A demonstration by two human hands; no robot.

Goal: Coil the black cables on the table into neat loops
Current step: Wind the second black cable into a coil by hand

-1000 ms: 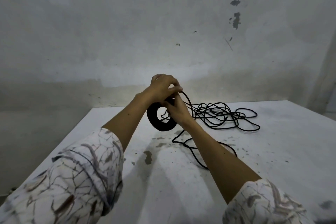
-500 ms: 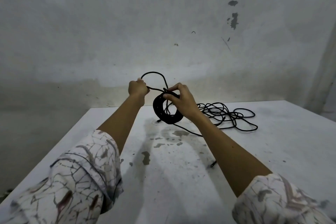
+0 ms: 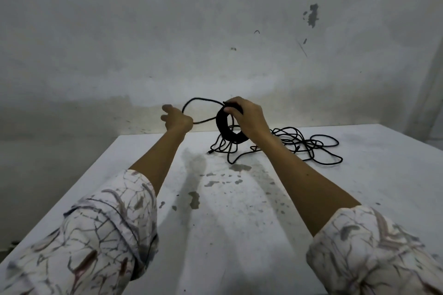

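Note:
My right hand [image 3: 249, 117] grips a thick coil of black cable [image 3: 224, 130], held upright above the white table [image 3: 239, 223]. A single loop of the same cable [image 3: 199, 100] arcs from the top of the coil over to my left hand [image 3: 177, 121], which pinches the strand to the left of the coil. Several loose strands hang from the coil down to the table, one ending in a small plug [image 3: 210, 151]. A loose tangle of black cable [image 3: 309, 146] lies on the table to the right, behind my right forearm.
The table surface is stained with grey blotches [image 3: 194, 199] near its middle. Its left edge [image 3: 91, 172] and far edge drop off toward a grey, scuffed wall [image 3: 215, 31] behind.
My left hand has drawn the strand farther left and the loop over the coil has widened. My right hand has lifted the coil a little, with more strands hanging under it.

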